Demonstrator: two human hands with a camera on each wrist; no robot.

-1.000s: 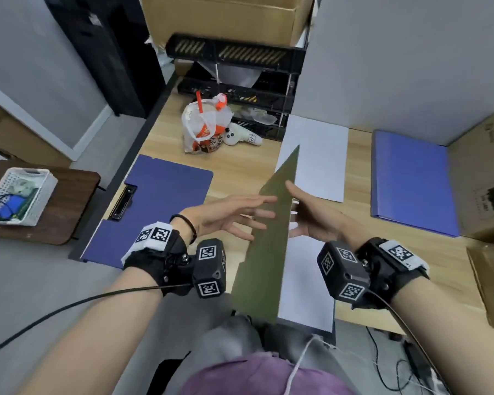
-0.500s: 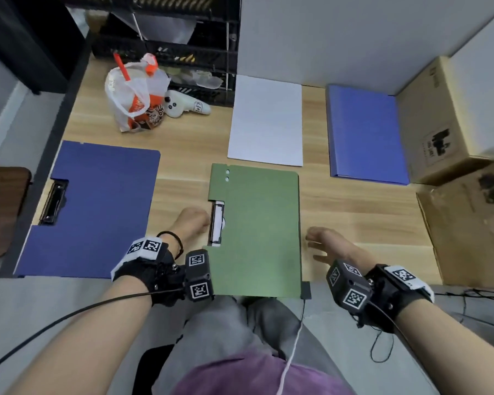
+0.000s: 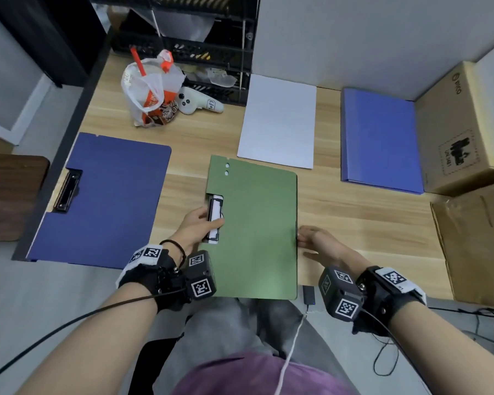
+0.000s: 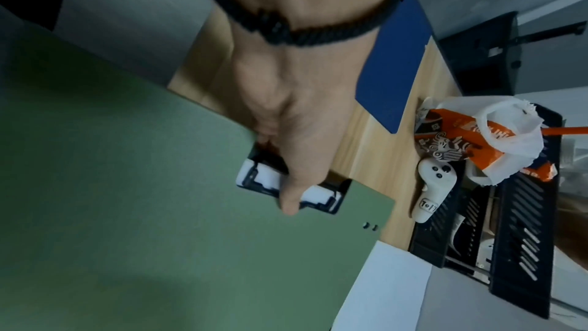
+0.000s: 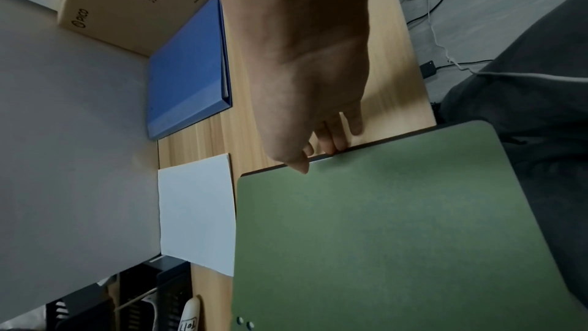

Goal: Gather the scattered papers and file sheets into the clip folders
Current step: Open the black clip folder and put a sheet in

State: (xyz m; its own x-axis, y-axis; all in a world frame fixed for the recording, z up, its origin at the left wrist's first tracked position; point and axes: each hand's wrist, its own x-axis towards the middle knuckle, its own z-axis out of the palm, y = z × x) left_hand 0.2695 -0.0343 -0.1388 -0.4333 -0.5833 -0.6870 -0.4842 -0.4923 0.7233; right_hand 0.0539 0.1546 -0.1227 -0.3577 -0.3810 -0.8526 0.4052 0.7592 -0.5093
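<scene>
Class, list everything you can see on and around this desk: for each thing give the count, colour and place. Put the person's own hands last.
green clip folder: 1, green, closed, desk's near edge, centre
dark blue clip folder: 1, navy, left of green one
light blue folder: 1, far right, closed
paper sheet: 1 visible, white, beyond green folder
plastic bag: 1, white and orange, far left
controller: 1, white, beside bag
cardboard boxes: 2, brown, right edge
black rack: 1, desk's back
left hand: grips green folder's clip
right hand: fingertips at green folder's right edge

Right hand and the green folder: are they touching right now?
Touching. In the right wrist view, the right hand has its fingers against the right edge of the green folder, with no gap showing.
</scene>
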